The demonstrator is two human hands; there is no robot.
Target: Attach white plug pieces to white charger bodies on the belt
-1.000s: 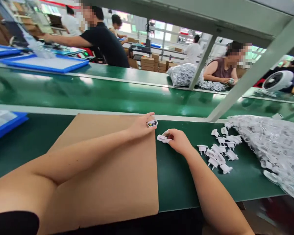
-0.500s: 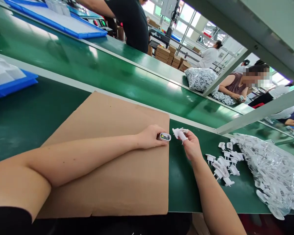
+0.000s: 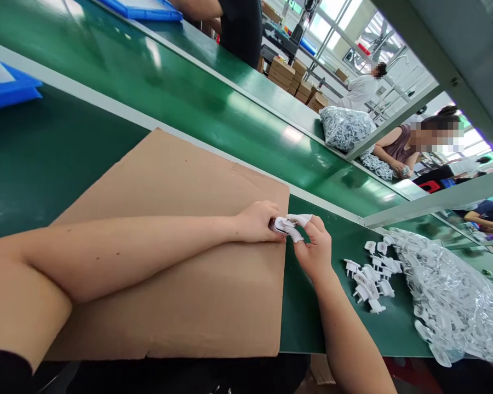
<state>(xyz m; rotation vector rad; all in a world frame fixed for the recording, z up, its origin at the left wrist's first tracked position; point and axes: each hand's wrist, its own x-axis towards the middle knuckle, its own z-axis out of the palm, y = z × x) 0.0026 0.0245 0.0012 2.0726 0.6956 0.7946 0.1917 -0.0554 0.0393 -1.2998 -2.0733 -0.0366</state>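
My left hand (image 3: 257, 221) is closed around a small white oval housing (image 3: 273, 226), held near the right edge of a cardboard sheet (image 3: 181, 262). Fingers cover most of this housing. A white plug cap (image 3: 285, 225) with pins sits against its open end; whether it is fully seated I cannot tell. My right hand (image 3: 316, 249) pinches that cap between thumb and forefinger, both wearing white finger covers. To the right of this hand, several loose white plug caps (image 3: 370, 279) lie in a pile on the green table (image 3: 308, 306).
A clear plastic bag (image 3: 460, 295) full of white parts lies at the right. Beyond the table runs a green conveyor belt (image 3: 213, 131). A blue tray (image 3: 12, 87) is at the left. A slanted metal post (image 3: 398, 123) rises ahead, with co-workers across the belt.
My right hand has moved left and brought the plug cap against the housing's open end, covering the electronics that showed inside. The view has shifted slightly.
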